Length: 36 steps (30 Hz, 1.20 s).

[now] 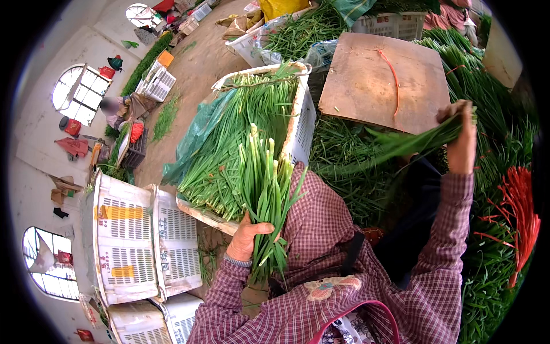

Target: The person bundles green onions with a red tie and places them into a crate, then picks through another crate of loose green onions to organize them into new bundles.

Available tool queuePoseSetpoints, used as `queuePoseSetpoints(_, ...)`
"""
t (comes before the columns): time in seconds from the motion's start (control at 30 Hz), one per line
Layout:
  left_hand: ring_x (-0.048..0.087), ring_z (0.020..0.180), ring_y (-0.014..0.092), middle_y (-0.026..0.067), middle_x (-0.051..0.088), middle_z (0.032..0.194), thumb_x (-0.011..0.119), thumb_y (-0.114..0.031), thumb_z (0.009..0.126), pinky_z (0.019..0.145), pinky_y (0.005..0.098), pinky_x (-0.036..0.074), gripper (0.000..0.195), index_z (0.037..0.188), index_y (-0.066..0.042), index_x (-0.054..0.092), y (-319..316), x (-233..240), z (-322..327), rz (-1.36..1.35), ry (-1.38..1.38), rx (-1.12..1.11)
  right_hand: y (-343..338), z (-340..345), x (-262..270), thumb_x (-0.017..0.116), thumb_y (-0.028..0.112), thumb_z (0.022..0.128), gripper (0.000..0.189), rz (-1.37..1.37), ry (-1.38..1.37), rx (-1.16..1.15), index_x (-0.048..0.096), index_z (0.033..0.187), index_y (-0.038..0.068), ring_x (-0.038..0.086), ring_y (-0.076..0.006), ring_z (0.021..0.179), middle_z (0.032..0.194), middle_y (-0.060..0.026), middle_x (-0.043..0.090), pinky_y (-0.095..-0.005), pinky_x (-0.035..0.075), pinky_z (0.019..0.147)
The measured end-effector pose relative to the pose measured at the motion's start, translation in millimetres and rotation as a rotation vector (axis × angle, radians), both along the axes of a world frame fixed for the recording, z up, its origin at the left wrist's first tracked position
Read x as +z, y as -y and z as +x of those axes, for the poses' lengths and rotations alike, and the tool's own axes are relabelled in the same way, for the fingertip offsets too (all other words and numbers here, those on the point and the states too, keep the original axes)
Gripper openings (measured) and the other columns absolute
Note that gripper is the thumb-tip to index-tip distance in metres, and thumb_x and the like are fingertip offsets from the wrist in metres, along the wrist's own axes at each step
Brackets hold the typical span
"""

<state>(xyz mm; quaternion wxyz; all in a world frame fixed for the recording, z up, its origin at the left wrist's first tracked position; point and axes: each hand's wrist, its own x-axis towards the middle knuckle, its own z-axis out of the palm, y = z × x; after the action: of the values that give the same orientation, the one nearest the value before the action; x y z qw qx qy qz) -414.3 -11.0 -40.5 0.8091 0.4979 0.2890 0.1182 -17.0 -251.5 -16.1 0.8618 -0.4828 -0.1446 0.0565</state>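
My left hand point(251, 236) is closed around a bunch of green leafy stalks point(268, 185), their pale cut ends pointing up and away from me. Just beyond it, a white plastic crate point(303, 116) holds more of these greens point(258, 107) over a green plastic sheet point(202, 124). On the right, my raised right hand point(462, 133) grips a thin bundle of long green leaves point(412, 139), blurred and trailing left. This bundle passes in front of the near edge of a wooden board point(378, 81), on which one orange-red tie strip point(394, 81) lies.
Loose greens point(352, 172) lie below the board, with heaps of bundled greens point(490, 94) to the right. A bunch of red tie strips point(519, 215) rests there. Stacked white crates point(124, 241) stand at left. Another person point(118, 109) sits farther off beside the wall.
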Motion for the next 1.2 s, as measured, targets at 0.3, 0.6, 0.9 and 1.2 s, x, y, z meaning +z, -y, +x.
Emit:
queuePoseSetpoints(0.3,0.055,0.050,0.016,0.0058,0.059,0.073,0.080,-0.022,0.070,0.049,0.0307,0.042,0.047,0.107,-0.001,0.060,11.9,-5.9,10.0,-0.309,0.238,-0.212,-87.8,-145.4,14.5,0.064,0.016,0.095,0.016,-0.207,0.302,0.625,0.066,0.101,0.001,0.056,-0.0066,0.077,0.082,0.0000,0.065,-0.0235,0.047,0.073)
queuePoseSetpoints(0.6,0.060,0.052,0.019,0.0129,0.066,0.086,0.076,-0.021,0.073,0.049,0.0323,0.046,0.054,0.121,-0.004,0.057,21.0,-24.9,18.7,-0.494,0.402,-0.327,-101.6,-154.1,6.8,0.069,0.014,0.089,0.013,-0.220,0.330,0.730,0.070,0.096,0.002,0.061,-0.0066,0.074,0.077,-0.0048,0.069,-0.0276,0.051,0.068)
queuePoseSetpoints(0.9,0.064,0.053,0.024,0.0231,0.070,0.103,0.069,-0.011,0.071,0.046,0.0335,0.047,0.079,0.145,-0.009,0.041,11.4,-43.9,21.0,-0.597,0.561,-0.372,-54.9,-66.2,-4.1,0.073,0.024,0.087,0.025,-0.775,0.667,-0.112,0.068,0.104,0.006,0.065,-0.0180,0.071,0.084,-0.0068,0.067,-0.0325,0.054,0.063)
queuePoseSetpoints(1.2,0.054,0.046,0.018,0.0097,0.060,0.062,0.070,-0.033,0.070,0.050,0.0303,0.044,0.048,0.101,0.005,0.065,26.2,-19.7,29.1,-0.435,0.279,-0.325,-86.3,-153.1,39.0,0.079,0.014,0.077,0.023,-0.420,0.885,0.300,0.069,0.097,0.010,0.063,-0.0211,0.070,0.080,-0.0057,0.058,-0.0330,0.052,0.060)
